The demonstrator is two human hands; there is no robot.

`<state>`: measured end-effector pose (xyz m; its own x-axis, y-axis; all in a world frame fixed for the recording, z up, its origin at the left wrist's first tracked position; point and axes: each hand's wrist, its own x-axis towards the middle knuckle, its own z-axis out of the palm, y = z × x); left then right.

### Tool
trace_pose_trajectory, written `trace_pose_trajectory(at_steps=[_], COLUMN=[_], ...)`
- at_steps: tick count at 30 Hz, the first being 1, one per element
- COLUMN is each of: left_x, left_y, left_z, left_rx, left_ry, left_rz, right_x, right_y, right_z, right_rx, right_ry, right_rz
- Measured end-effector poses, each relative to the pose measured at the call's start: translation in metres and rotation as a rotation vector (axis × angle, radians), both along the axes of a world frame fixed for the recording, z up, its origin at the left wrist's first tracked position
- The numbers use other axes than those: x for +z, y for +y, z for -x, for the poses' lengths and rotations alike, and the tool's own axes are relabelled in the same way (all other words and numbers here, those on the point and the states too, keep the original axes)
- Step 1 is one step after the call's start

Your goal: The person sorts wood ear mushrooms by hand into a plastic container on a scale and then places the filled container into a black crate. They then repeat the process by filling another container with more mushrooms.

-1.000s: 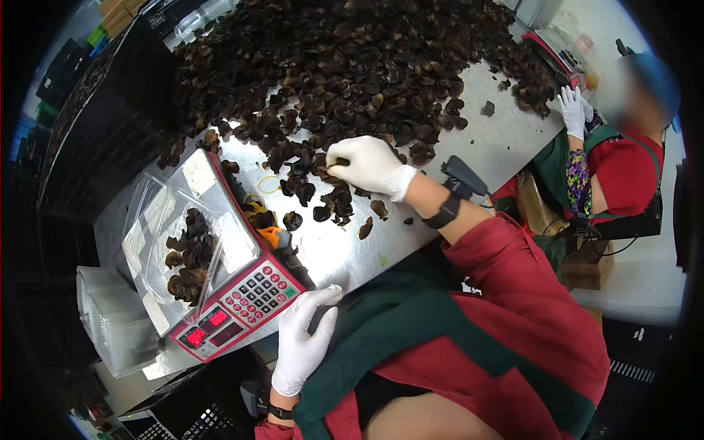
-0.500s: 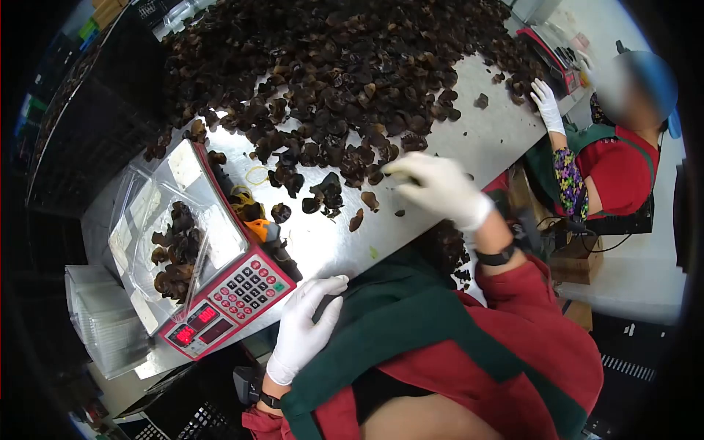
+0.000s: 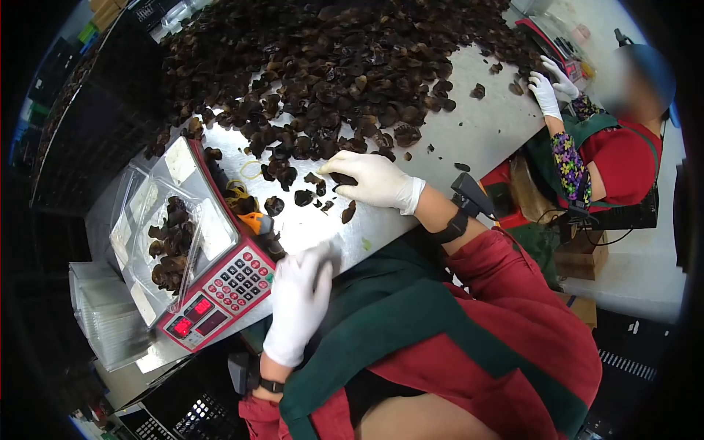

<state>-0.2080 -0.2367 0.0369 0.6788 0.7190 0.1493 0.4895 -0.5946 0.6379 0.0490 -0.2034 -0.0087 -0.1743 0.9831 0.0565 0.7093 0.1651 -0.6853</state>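
Note:
My right hand (image 3: pixel 374 182), in a white glove, is over the steel table with its fingers curled round a dark wood ear mushroom (image 3: pixel 343 178). Small loose pieces lie just left of its fingertips. In a matching glove, my left hand (image 3: pixel 297 301) hovers beside the scale keypad; motion blurs its fingertips, but thumb and fingers look apart with nothing between them. The red scale (image 3: pixel 238 282) carries a clear plastic tray (image 3: pixel 209 246) with a clump of wood ear mushrooms (image 3: pixel 172 249) in it. Its red digits are lit but too small to read surely.
A big heap of wood ear mushrooms (image 3: pixel 315 66) covers the far table (image 3: pixel 469 132). An orange-handled tool (image 3: pixel 255 222) and yellow bands (image 3: pixel 238 194) lie by the scale. Stacked clear trays (image 3: pixel 106 315) stand left. A co-worker (image 3: pixel 616 161) in white gloves works at the right.
My right hand has moved left and down onto the loose mushrooms and closed on one. My left hand has shifted slightly up the table edge. The co-worker's second hand has come beside the first.

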Motion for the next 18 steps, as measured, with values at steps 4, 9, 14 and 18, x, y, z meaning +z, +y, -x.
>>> trace_pose_trajectory(at_steps=[4, 9, 14, 18], left_x=[-0.021, -0.041, -0.034, -0.036], left_y=[0.048, 0.058, 0.044, 0.030], left_z=[-0.044, -0.055, -0.044, -0.033], left_rx=[0.077, 0.048, 0.119, 0.076], left_ry=[0.304, 0.454, 0.389, 0.225], left_rz=[-0.443, -0.431, -0.340, -0.235], right_x=[0.007, 0.020, 0.018, -0.007], right_y=[-0.001, -0.006, -0.008, 0.005], right_z=[0.002, -0.021, -0.019, 0.007], right_rx=[-0.057, -0.256, -0.232, -0.050], right_ry=[-0.025, 0.015, -0.116, -0.297], right_rz=[0.042, -0.155, -0.188, -0.291])
